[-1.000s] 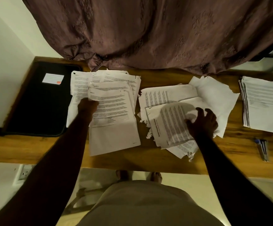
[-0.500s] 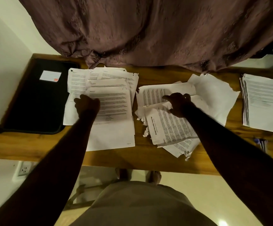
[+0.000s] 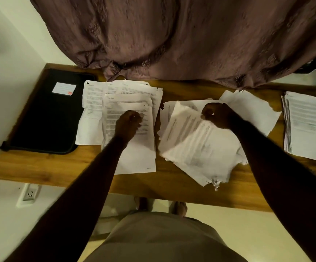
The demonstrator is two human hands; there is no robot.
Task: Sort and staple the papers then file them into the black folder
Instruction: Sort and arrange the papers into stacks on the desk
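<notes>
Raised since before, one sheet (image 3: 195,140) was pinched by the right hand (image 3: 217,115); the left hand (image 3: 128,121) was curled, its grasp untellable.

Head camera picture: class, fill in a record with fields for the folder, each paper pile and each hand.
black folder: flat at the left end of the desk, white label on top
left pile: fanned printed sheets next to the folder
middle pile: ragged-edged sheets, askew
right stack: neat, at the right end
left hand: rests on the left pile, fingers curled; grip unclear
right hand: pinches the middle pile's top sheet at its far edge
</notes>
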